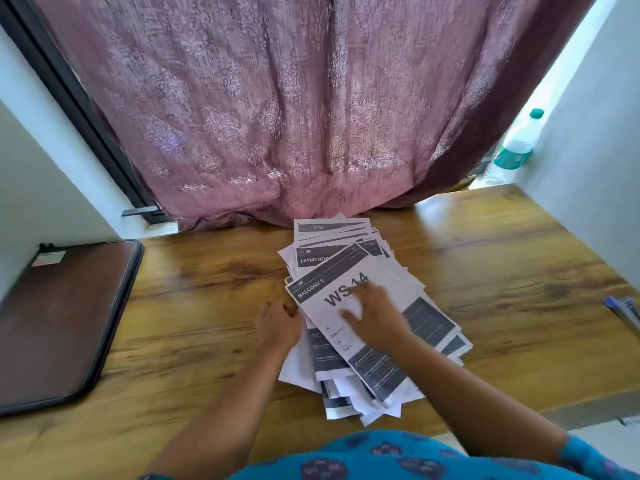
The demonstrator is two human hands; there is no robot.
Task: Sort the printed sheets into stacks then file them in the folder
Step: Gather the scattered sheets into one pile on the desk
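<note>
A loose, fanned pile of printed sheets (pixel 349 244) lies in the middle of the wooden table (pixel 207 306). The top sheet (pixel 426 320) reads "BALCONY 2" and "WS 14" and lies askew. My right hand (pixel 375 315) rests flat on that top sheet with its fingers spread. My left hand (pixel 278 325) is at the pile's left edge, its fingers tucked against or under the sheets there; its grip is blurred. A closed dark brown zip folder (pixel 65 320) lies flat at the table's left end, apart from the pile.
A pink patterned curtain (pixel 277 116) hangs behind the table and touches its far edge. A plastic bottle with a green cap (pixel 519 143) stands at the back right. Pens (pixel 623 308) lie at the right edge. White walls close in on both sides.
</note>
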